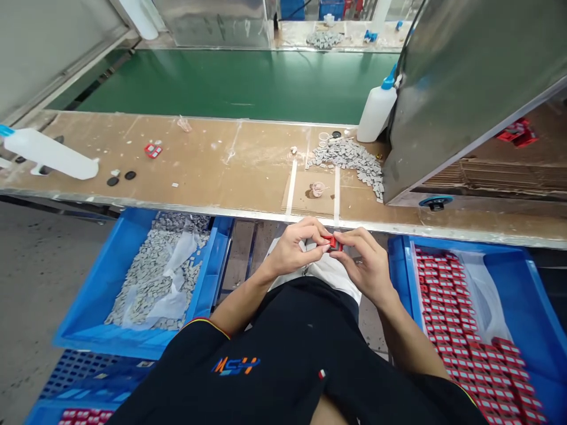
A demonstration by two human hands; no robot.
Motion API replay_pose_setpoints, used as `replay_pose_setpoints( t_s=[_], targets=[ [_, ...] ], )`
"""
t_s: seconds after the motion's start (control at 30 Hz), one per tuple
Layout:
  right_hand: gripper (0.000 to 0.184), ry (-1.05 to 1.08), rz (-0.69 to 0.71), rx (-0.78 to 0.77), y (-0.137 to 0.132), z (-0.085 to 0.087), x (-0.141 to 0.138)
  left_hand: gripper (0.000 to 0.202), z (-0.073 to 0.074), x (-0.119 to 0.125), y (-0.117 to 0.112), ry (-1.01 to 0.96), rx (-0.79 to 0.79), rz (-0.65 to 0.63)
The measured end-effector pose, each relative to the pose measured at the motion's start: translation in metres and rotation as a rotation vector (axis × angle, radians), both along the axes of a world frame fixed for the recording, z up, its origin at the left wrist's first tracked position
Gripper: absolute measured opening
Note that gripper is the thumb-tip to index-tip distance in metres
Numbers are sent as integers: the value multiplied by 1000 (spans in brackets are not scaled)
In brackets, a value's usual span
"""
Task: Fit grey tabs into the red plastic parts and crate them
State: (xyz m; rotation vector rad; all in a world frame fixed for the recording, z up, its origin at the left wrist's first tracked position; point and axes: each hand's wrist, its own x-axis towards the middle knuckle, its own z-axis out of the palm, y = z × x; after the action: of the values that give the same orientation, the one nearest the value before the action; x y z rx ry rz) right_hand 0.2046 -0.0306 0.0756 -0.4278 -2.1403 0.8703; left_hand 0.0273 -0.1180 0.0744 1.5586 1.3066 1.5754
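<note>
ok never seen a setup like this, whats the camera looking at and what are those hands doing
There is just one picture, taken by a camera worn on the person's head, looking forward and down. No machine arm shows: these are bare human hands. The left hand and right hand hold a small red piece between their fingertips, in front of the bench edge.

On the brown bench lie a pile of small grey pieces and some loose bits, with a white bottle nearby. Beyond runs a green strip.

The left blue bin holds more grey pieces; the right blue bin holds rows of red parts.
</note>
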Motion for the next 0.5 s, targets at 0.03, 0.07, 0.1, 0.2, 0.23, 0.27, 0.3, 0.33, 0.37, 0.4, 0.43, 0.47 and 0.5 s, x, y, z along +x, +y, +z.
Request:
replay_pose_setpoints(
  t_s=[0.03,0.07,0.1,0.2,0.23,0.27,0.3,0.33,0.37,0.4,0.43,0.47,0.5],
  targets=[
    [20,8,-2,0,3,-1,0,12,0,-1,3,13,5,5],
    [20,10,-8,-12,6,-2,-1,12,0,-1,6,24,7,2],
    [21,10,-18,-39,8,-4,-1,10,-2,-2,10,30,1,-8],
    [20,92,-83,-211,12,-15,-4,11,-10,2,26,-35,-54,-76],
    [19,142,-117,-281,13,-20,-5,22,-15,4,32,-76,-74,-90],
    [18,188,-151,-345,13,-24,-5,32,-19,6,38,-106,-90,-95],
    [18,218,-182,-395,14,-28,-5,39,-23,9,43,-113,-98,-87],
    [17,220,-207,-423,15,-30,-4,40,-26,10,47,-86,-99,-73],
    [16,191,-230,-425,16,-32,-1,39,-29,11,51,-27,-95,-60],
    [15,146,-250,-401,18,-31,2,35,-30,11,54,51,-85,-54],
    [12,92,-260,-360,21,-30,7,33,-29,10,57,131,-70,-60],
    [9,37,-251,-311,23,-27,12,31,-28,9,59,200,-51,-78],
    [6,-17,-222,-266,26,-24,17,30,-26,7,60,254,-32,-105]
  ],
)
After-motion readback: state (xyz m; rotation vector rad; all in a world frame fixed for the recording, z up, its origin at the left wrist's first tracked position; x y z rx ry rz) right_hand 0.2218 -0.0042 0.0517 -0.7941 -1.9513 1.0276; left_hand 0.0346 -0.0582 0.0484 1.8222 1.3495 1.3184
